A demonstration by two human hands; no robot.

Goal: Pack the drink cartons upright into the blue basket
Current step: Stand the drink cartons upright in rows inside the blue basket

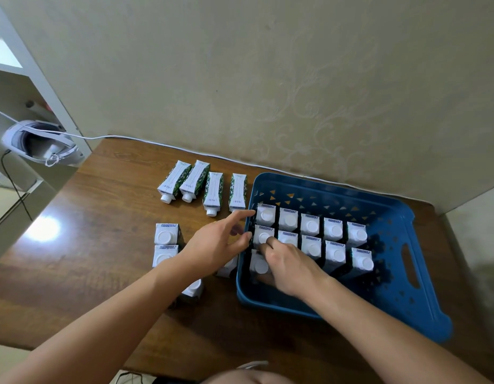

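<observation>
right hand point(288, 263) gripping carton point(259, 266) in blue basket point(423, 309) | left hand point(215, 245) spread at rim

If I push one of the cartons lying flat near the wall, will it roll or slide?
The lying carton would probably slide, not roll: its long flat side rests on the table. It looks stiff enough to keep its shape. Stood upright, the narrow base may make it apt to tip.

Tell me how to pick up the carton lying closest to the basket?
Grip that carton across its long narrow sides, fingers coming from above. It lies flat on the table with its cap end toward you, and there are gaps on both sides: the basket on one, the next carton on the other.
</observation>
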